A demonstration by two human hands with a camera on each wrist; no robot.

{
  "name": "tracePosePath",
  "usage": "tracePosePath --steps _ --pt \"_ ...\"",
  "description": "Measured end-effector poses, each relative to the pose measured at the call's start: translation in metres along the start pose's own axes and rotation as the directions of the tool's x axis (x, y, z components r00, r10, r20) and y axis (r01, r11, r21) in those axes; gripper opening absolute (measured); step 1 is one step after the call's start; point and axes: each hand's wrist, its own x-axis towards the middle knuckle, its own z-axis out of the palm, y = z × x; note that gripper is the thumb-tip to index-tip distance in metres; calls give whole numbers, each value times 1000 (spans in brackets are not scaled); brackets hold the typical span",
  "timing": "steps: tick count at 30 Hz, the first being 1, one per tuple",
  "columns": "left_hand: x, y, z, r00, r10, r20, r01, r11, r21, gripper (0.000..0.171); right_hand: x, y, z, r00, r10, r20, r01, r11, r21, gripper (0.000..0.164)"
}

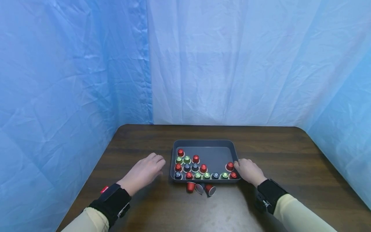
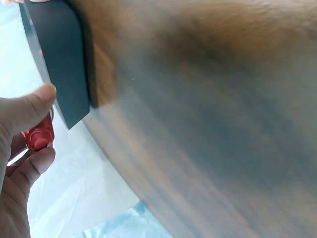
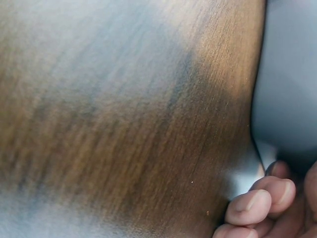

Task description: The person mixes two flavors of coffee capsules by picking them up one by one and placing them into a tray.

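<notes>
My left hand (image 1: 146,172) is raised left of a dark grey baking tray (image 1: 218,150). In the left wrist view it pinches a red coffee capsule (image 2: 39,137) between thumb and fingers; in the head view the hand hides that capsule. My right hand (image 1: 250,171) grips the tray's right edge, thumb at the rim and curled fingers (image 3: 248,206) against the outer side. Upright capsules stand in the tray: a front row, partial rows at the left, and a red capsule (image 1: 229,166) near the right hand.
Close to the tray's front wall lie a loose red capsule (image 1: 190,187), a dark one with its pale lid (image 1: 200,188) showing, and another red one (image 1: 210,190) on its side. All rest on a brown wooden table (image 1: 162,212). Blue-white curtains (image 1: 226,64) hang behind and beside it.
</notes>
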Motion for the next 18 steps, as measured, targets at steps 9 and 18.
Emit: tracePosePath --steps 9,18 --pt "22 -5 -13 998 -64 12 64 998 8 48 0 0 0 1000 3 -6 -3 1000 7 38" --pt "50 -6 -17 997 -77 33 78 997 -24 53 1 0 1 1000 9 -3 -9 1000 1 40"
